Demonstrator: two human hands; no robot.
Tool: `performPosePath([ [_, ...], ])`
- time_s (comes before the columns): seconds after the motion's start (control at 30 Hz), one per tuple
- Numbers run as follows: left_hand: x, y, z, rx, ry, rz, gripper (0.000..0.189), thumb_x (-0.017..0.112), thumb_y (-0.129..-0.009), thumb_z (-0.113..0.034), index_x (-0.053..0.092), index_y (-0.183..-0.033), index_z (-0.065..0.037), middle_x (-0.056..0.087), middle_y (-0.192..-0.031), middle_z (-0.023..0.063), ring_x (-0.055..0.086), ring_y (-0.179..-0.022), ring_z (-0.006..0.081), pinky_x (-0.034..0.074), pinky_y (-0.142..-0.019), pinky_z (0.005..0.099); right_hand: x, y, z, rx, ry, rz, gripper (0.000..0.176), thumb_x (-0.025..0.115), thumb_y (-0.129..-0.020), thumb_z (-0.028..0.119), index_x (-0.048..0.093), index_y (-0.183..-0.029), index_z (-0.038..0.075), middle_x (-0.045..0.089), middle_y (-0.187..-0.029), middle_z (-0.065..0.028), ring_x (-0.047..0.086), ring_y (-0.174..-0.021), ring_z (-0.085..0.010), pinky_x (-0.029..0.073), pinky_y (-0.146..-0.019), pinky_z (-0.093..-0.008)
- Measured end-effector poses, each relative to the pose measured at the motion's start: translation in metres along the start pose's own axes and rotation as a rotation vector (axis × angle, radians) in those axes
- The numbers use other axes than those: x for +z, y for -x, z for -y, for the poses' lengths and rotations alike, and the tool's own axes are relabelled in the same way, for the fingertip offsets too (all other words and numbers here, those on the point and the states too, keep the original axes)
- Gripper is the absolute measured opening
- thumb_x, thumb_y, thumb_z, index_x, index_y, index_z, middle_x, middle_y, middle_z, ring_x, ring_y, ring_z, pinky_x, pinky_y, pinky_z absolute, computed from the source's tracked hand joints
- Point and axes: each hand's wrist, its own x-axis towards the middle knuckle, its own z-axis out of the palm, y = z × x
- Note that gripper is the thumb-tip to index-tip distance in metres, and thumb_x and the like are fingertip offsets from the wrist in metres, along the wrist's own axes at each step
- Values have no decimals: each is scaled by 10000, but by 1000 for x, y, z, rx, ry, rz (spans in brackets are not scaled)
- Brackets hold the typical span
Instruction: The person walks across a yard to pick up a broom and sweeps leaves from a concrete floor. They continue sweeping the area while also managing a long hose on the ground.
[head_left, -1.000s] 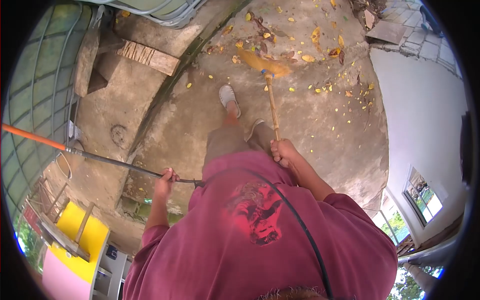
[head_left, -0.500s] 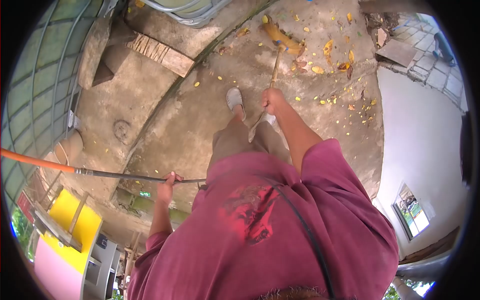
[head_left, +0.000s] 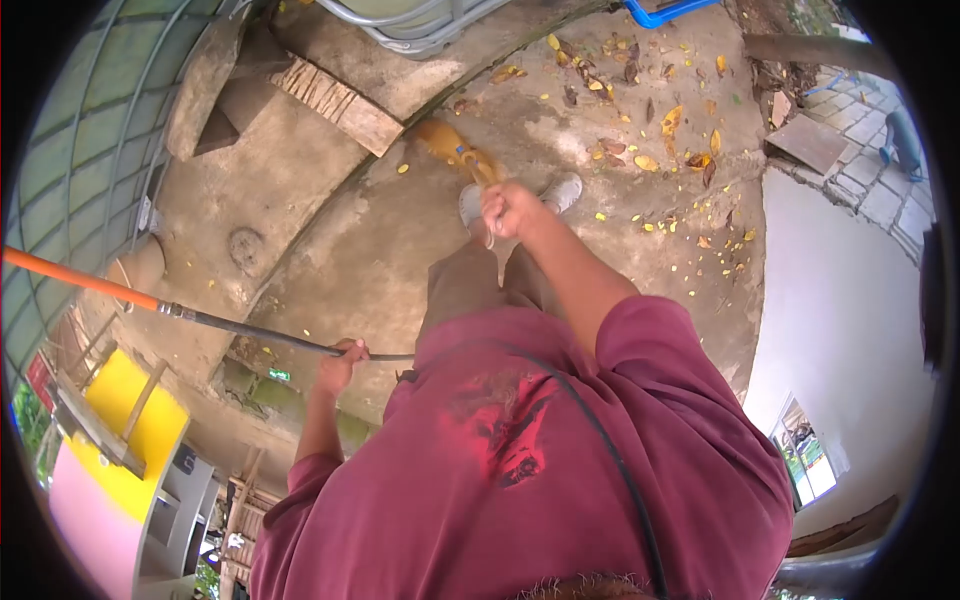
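Note:
My right hand (head_left: 510,208) is closed around the handle of a broom, held low in front of my legs. The broom's tan, brush-like head (head_left: 452,148) is on the concrete beside my left shoe, slightly blurred by motion. At my left side, my left hand (head_left: 342,366) is closed on a black hose-like tube (head_left: 260,336), its fingers curled around it. A metal coupling (head_left: 176,311) joins the tube to an orange length (head_left: 80,276) that runs out to the left. Yellow and brown leaves (head_left: 672,122) lie scattered ahead and to the right.
A wooden board (head_left: 340,108) and a wire-caged tank (head_left: 90,120) stand at the left. Blue tubing (head_left: 670,14) shows at the top. A white wall (head_left: 840,290) borders the right side. Yellow-and-pink panels (head_left: 120,430) are at lower left. A groove (head_left: 330,198) crosses the floor.
The broom head has swept left, from among the leaves towards my feet, and my right hand has moved slightly left with it. My left hand still holds the tube.

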Motion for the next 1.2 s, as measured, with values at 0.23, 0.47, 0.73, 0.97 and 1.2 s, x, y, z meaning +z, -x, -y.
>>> performPosePath([
  [0.23, 36, 52, 9, -140, 252, -196, 373, 652, -966, -356, 693, -850, -4, 701, -876, 74, 647, -875, 187, 527, -862, 349, 50, 31, 61, -168, -282, 188, 252, 416, -925, 58, 392, -685, 129, 377, -535, 44, 389, -426, -94, 357, -401, -228],
  [0.47, 81, 52, -4, -82, 318, -273, 332, 664, -960, -305, 682, -812, -7, 690, -830, 66, 610, -776, 151, 504, -742, 312, -5, 63, 8, -402, 17, -65, 221, 402, -943, 68, 423, -728, 115, 413, -591, 31, 361, -440, -95, 330, -415, -243],
  [0.73, 100, 50, -28, -200, 273, -343, 344, 669, -953, -362, 678, -830, -41, 702, -902, 75, 656, -913, 206, 534, -825, 371, -22, 111, -64, -197, 165, -173, 189, 405, -957, 109, 442, -781, 168, 405, -602, 34, 364, -450, -106, 301, -417, -273],
  [0.97, 124, 57, -62, -222, 240, -397, 346, 669, -951, -351, 692, -827, -29, 681, -827, 48, 606, -765, 146, 519, -683, 290, 50, 18, 58, -302, 40, -42, 246, 378, -929, 75, 434, -701, 151, 380, -567, 38, 336, -426, -86, 293, -392, -242],
  [1.2, 126, 34, -50, -326, 314, -569, 368, 673, -947, -387, 695, -855, -31, 643, -792, 53, 603, -739, 156, 528, -617, 312, 15, 93, 68, -527, 96, -106, 181, 392, -936, 66, 450, -780, 137, 407, -625, 14, 360, -468, -115, 310, -439, -283],
])
